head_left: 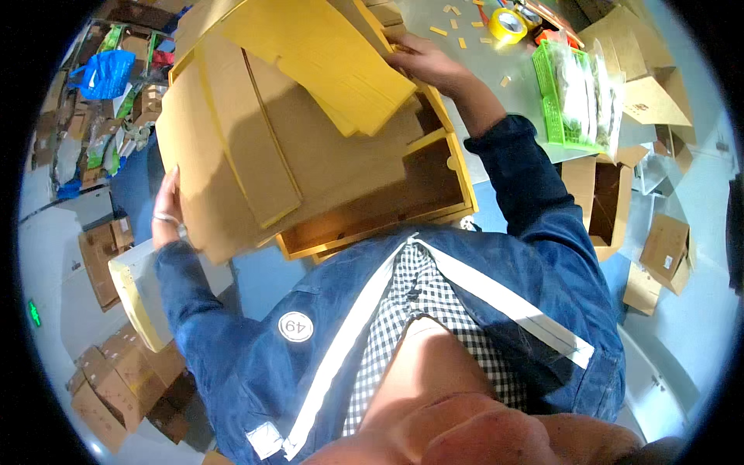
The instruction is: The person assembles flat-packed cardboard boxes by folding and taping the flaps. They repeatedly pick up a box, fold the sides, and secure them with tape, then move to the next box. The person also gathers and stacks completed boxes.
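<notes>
A large brown cardboard sheet (pixel 248 147) lies tilted over an open yellow cardboard box (pixel 457 174) close to my chest. My left hand (pixel 167 209) is closed on the sheet's left edge, with part of the fingers hidden behind it. Flat yellow cardboard pieces (pixel 341 70) rest overlapping on top of the brown sheet. At the far right side of the box, my right hand (pixel 430 66) is closed around its edge, touching the yellow pieces. Shadow darkens the inside of the box at its near end.
A grey table (pixel 496 85) holds a yellow tape roll (pixel 508 25), small yellow scraps and a green basket (pixel 552 97) with plastic-wrapped packs. Open cartons (pixel 608 198) stand at the right. Several boxes and a blue bag (pixel 107 75) fill the left side.
</notes>
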Motion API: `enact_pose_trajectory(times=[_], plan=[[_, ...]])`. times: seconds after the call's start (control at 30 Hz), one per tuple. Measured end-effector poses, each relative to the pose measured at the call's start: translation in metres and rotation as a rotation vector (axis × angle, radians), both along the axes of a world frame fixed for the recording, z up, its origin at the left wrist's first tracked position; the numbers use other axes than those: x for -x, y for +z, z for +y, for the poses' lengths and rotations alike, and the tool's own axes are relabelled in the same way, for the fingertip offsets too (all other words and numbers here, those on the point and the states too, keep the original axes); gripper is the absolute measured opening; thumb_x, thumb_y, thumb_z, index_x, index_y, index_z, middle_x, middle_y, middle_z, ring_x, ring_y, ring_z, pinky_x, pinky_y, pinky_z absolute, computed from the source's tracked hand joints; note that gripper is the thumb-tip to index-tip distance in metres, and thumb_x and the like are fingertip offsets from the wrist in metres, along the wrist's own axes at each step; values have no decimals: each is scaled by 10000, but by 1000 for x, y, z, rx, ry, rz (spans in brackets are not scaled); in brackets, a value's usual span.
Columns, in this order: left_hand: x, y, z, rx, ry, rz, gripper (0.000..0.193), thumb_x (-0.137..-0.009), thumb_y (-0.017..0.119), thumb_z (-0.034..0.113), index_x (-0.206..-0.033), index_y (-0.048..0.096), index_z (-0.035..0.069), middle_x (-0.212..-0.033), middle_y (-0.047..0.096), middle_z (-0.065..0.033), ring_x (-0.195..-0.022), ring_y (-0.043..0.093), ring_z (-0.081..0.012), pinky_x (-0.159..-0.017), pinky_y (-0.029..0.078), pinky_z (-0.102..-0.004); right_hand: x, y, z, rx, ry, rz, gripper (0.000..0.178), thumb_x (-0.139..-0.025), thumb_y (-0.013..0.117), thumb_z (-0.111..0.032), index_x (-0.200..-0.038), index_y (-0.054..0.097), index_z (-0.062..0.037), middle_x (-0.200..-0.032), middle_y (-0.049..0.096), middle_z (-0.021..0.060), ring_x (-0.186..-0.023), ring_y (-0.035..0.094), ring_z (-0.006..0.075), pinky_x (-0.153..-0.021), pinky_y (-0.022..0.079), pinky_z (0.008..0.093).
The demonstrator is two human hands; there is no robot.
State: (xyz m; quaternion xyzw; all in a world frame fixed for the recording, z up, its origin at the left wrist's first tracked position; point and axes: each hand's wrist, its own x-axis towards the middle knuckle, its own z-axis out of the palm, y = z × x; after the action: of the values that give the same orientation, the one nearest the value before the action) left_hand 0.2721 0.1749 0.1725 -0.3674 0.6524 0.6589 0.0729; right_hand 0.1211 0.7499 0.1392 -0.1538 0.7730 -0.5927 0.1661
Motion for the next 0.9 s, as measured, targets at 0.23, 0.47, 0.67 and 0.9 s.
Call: enact_pose_trajectory(times=[0.23,0.47,0.67,0.9], plan=[[-52,10,38,-97,-81,-61,579,-945,543,449,-1387,451,87,-1351,532,-87,-1194,539,-246,-970,457,-382,-43,2,52,268,-265,-101,567,-891,642,-290,-1399,456,-122,-1224,601,140,-1128,584,236,-902,485,365],[-34,-11,58,-75,104,5,863,-871,341,768,-1367,495,79,-1302,585,-118,-1117,589,-311,-921,496,-407,-43,-11,33,203,-201,-268,614,-969,440,-521,-1394,452,-77,-1358,502,156,-1221,482,248,-1028,361,381],[-63,-17,62,-242,110,144,550,-975,467,486,-1356,514,92,-1303,591,-86,-1118,602,-256,-921,506,-385,-74,-24,46,303,-117,-279,638,-996,373,-522,-1384,455,-21,-1351,499,182,-1215,479,246,-1055,348,365],[-136,-12,128,-170,170,163,577,-993,412,498,-1408,454,99,-1366,537,-76,-1158,567,-251,-948,479,-355,-132,-40,108,178,-112,-144,605,-981,415,-523,-1353,479,-50,-1329,509,151,-1214,488,252,-1048,353,359]])
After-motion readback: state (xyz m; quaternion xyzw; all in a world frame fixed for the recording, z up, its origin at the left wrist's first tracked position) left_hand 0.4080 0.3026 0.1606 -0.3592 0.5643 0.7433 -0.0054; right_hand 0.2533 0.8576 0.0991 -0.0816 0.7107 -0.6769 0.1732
